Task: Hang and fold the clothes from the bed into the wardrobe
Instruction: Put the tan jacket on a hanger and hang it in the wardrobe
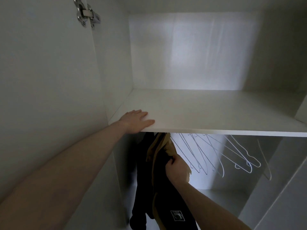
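Head view: dark garment (144, 180) and tan garment (159, 146) hanging side by side under the white shelf (207, 113), left end of the wardrobe. Right hand (177, 169) fingers curled, gripping the clothes' edge. Left hand (137, 121) flat, fingers straight, resting on the shelf's front edge. White wire hangers (216, 155) bare, to the right. Metal hinge (87, 13) on the door, upper left.

White panels (49, 72) fill the view on every side, dim and greyish in low light. A horizontal shelf (207, 113) runs from 9 o'clock to 3 o'clock across the middle. On the back wall (191, 50) toward 12 o'clock lies a soft bright patch of light. A metal hinge (88, 14) sits at 11 o'clock. Below the shelf, the pale floor (221, 198) toward 5 o'clock catches a fainter glow.
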Demonstrator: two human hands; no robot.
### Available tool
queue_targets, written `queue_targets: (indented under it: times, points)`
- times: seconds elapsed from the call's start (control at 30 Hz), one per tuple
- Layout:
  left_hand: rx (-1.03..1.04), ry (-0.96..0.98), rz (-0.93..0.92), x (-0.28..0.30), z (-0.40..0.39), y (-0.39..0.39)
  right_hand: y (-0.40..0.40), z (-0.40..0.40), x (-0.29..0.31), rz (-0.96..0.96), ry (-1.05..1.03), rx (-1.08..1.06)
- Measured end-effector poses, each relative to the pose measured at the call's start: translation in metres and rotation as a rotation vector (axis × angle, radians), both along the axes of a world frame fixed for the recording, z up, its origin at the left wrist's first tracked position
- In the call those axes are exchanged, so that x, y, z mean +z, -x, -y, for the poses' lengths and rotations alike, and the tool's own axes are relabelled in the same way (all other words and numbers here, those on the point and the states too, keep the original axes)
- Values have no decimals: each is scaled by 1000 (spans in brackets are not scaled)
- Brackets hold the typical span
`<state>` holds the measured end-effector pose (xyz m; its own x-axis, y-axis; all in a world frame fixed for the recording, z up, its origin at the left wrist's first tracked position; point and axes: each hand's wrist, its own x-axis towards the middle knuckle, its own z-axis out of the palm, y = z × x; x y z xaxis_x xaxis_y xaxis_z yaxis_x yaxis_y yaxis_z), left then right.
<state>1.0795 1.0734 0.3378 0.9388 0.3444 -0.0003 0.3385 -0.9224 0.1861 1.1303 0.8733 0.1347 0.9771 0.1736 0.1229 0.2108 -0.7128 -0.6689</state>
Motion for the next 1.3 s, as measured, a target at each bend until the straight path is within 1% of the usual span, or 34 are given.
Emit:
queue_targets:
  times: [0.33, 0.57, 0.77, 0.93, 1.1, 1.3]
  points:
    - [10, -22, 48, -11, -7, -6, -39, -39, 26, -76, -107, 92]
    - [18, -45, 73, -14, -8, -7, -62, -81, 19, -149, -229, 50]
    - [18, -54, 95, -13, -6, -6, -64, -90, 9, -190, -181, 104]
    - [20, -50, 113, -14, -6, -6, -65, -87, -1, -250, -38, 168]
    - [17, -55, 123, -15, -7, -7, -69, -81, -1, -257, 30, 182]
    - [21, -61, 121, -16, -10, -7, -63, -86, -5, -306, 48, 201]
